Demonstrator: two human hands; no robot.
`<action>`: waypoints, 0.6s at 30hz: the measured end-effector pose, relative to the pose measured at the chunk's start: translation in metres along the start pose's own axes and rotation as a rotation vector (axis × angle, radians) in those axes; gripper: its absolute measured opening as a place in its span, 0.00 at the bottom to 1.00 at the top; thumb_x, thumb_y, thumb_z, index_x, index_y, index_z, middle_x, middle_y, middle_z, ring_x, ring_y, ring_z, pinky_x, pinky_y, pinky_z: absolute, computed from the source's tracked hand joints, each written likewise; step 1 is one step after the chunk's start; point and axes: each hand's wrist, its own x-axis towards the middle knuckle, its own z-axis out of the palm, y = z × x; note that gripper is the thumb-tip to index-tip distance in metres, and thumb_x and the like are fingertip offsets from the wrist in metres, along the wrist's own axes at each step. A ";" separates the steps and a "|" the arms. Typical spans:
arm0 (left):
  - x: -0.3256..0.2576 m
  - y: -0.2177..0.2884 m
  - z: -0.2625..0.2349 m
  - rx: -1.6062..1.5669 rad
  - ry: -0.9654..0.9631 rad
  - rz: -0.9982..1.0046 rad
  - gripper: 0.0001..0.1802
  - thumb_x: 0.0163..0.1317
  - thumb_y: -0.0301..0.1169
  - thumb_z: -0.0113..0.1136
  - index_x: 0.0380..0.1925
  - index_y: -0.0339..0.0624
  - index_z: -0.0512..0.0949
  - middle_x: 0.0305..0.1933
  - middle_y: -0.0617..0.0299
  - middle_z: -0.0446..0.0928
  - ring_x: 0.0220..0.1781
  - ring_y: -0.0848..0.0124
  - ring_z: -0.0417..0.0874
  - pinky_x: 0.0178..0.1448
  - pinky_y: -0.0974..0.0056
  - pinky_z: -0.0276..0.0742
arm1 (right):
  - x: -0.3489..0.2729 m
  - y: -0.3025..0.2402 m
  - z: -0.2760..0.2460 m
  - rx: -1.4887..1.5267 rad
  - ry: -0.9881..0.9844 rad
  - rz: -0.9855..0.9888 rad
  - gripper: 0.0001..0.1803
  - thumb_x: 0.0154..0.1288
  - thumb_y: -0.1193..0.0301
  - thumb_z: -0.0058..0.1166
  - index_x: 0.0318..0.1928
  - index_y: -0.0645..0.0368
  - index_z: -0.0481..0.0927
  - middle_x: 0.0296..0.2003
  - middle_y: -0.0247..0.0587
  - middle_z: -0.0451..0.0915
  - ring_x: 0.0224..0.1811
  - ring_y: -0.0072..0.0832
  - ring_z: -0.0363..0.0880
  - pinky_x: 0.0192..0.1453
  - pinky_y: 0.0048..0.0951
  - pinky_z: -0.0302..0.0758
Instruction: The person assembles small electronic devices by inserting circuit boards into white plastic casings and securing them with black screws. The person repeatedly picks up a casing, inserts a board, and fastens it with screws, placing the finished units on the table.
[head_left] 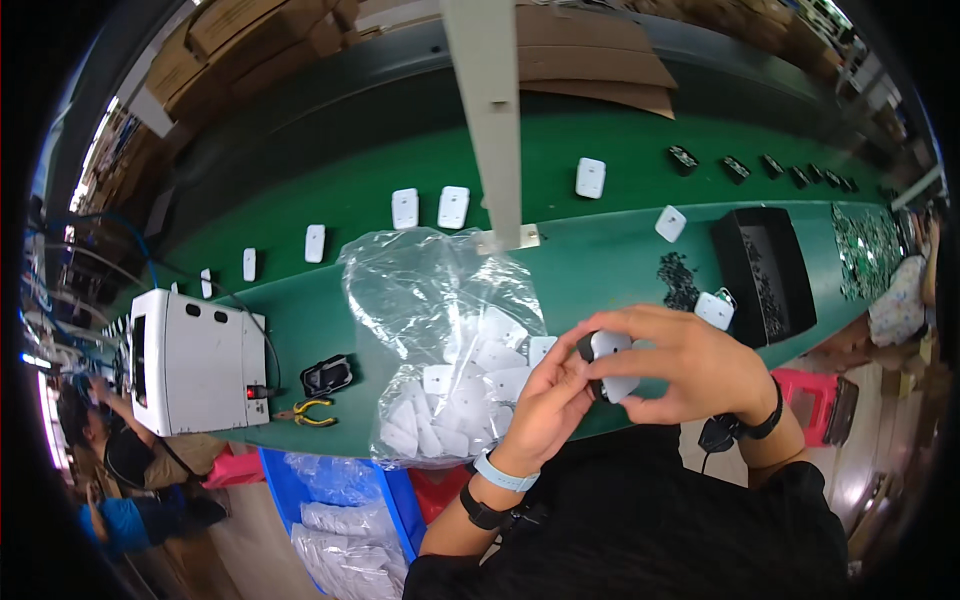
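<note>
Both hands grip one small device casing [613, 370] with a white cover and a black back, held above the near edge of the green bench. My left hand [550, 400] closes around its left side, thumb against the black part. The curled fingers of my right hand [690, 360] pinch its right side and partly hide it. Left of my hands lies a clear plastic bag [390, 280] with many loose white covers [465, 400] in it. Just beyond my right hand rests another white casing [714, 310], next to a heap of small black parts [678, 282].
White casings [454, 207] and black open ones [735, 169] stand spaced along the green belt [540, 150]. A black bin [790, 255] and circuit boards [865, 250] lie right. Left are a white machine [200, 360], pliers [308, 412] and a blue crate [400, 505]. A post [485, 110] rises ahead.
</note>
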 end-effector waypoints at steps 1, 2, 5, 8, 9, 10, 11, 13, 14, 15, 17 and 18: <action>-0.001 -0.004 -0.002 0.031 -0.008 -0.015 0.28 0.77 0.29 0.53 0.73 0.37 0.60 0.59 0.57 0.76 0.63 0.66 0.78 0.71 0.56 0.72 | -0.007 -0.004 0.001 -0.010 0.018 0.016 0.29 0.48 0.74 0.68 0.56 0.53 0.82 0.64 0.47 0.74 0.58 0.47 0.80 0.61 0.43 0.79; -0.002 -0.009 -0.007 0.062 -0.016 -0.027 0.31 0.76 0.31 0.55 0.74 0.37 0.59 0.63 0.55 0.74 0.66 0.63 0.77 0.72 0.54 0.72 | -0.013 -0.008 0.002 -0.020 0.035 0.031 0.30 0.48 0.74 0.68 0.57 0.54 0.81 0.64 0.47 0.74 0.59 0.47 0.80 0.61 0.43 0.79; -0.006 -0.018 -0.006 0.110 -0.053 -0.002 0.37 0.73 0.35 0.60 0.76 0.37 0.57 0.68 0.53 0.73 0.68 0.61 0.76 0.72 0.53 0.73 | -0.023 -0.013 0.004 0.025 0.072 0.082 0.37 0.49 0.75 0.69 0.63 0.60 0.74 0.66 0.50 0.74 0.63 0.49 0.78 0.65 0.43 0.78; -0.011 -0.020 -0.002 0.102 -0.073 0.045 0.34 0.72 0.30 0.61 0.74 0.38 0.60 0.67 0.55 0.75 0.67 0.66 0.77 0.70 0.58 0.72 | -0.030 -0.013 0.010 0.088 0.126 0.107 0.40 0.48 0.75 0.70 0.65 0.61 0.72 0.66 0.51 0.75 0.67 0.49 0.76 0.68 0.43 0.76; -0.012 -0.019 0.000 0.096 -0.077 0.064 0.33 0.72 0.28 0.61 0.74 0.39 0.62 0.66 0.56 0.76 0.67 0.68 0.77 0.69 0.61 0.71 | -0.031 -0.013 0.011 0.089 0.142 0.102 0.41 0.47 0.76 0.72 0.65 0.60 0.72 0.66 0.50 0.75 0.68 0.48 0.76 0.70 0.43 0.76; -0.015 -0.019 0.002 0.116 -0.060 0.067 0.33 0.72 0.27 0.61 0.74 0.38 0.62 0.66 0.55 0.76 0.67 0.68 0.77 0.69 0.61 0.71 | -0.032 -0.013 0.012 0.091 0.158 0.096 0.42 0.46 0.77 0.73 0.66 0.59 0.73 0.66 0.50 0.76 0.68 0.47 0.75 0.71 0.43 0.75; -0.018 -0.018 0.003 0.135 -0.042 0.070 0.33 0.72 0.27 0.62 0.74 0.38 0.61 0.66 0.54 0.76 0.66 0.68 0.77 0.69 0.61 0.72 | -0.033 -0.013 0.011 0.103 0.156 0.092 0.42 0.46 0.77 0.73 0.66 0.59 0.73 0.67 0.50 0.75 0.68 0.47 0.75 0.71 0.43 0.75; -0.022 -0.018 0.003 0.174 -0.033 0.098 0.34 0.71 0.26 0.62 0.74 0.37 0.61 0.67 0.53 0.75 0.66 0.68 0.77 0.68 0.62 0.72 | -0.034 -0.014 0.012 0.126 0.151 0.083 0.43 0.46 0.76 0.74 0.67 0.59 0.73 0.67 0.50 0.75 0.68 0.47 0.75 0.71 0.43 0.75; -0.024 -0.019 0.002 0.194 -0.040 0.122 0.34 0.71 0.25 0.63 0.74 0.36 0.61 0.67 0.52 0.75 0.66 0.68 0.78 0.68 0.62 0.72 | -0.035 -0.014 0.013 0.140 0.155 0.077 0.43 0.46 0.77 0.74 0.67 0.59 0.73 0.67 0.50 0.75 0.69 0.47 0.75 0.71 0.43 0.75; -0.025 -0.020 0.002 0.209 -0.048 0.147 0.34 0.71 0.25 0.63 0.74 0.35 0.61 0.67 0.51 0.75 0.66 0.68 0.78 0.68 0.63 0.73 | -0.036 -0.014 0.014 0.151 0.155 0.073 0.44 0.46 0.77 0.74 0.67 0.59 0.73 0.67 0.51 0.75 0.69 0.47 0.75 0.71 0.43 0.75; -0.027 -0.020 0.006 0.218 -0.037 0.158 0.34 0.70 0.24 0.64 0.73 0.34 0.62 0.66 0.50 0.75 0.64 0.69 0.79 0.67 0.64 0.74 | -0.037 -0.015 0.014 0.173 0.155 0.062 0.43 0.47 0.77 0.74 0.68 0.59 0.72 0.68 0.51 0.74 0.70 0.47 0.74 0.71 0.43 0.74; -0.027 -0.021 0.007 0.216 -0.031 0.163 0.34 0.69 0.24 0.64 0.73 0.33 0.62 0.66 0.50 0.75 0.64 0.69 0.79 0.66 0.65 0.74 | -0.039 -0.014 0.014 0.183 0.151 0.062 0.43 0.48 0.77 0.73 0.68 0.60 0.71 0.68 0.51 0.73 0.70 0.47 0.73 0.71 0.43 0.74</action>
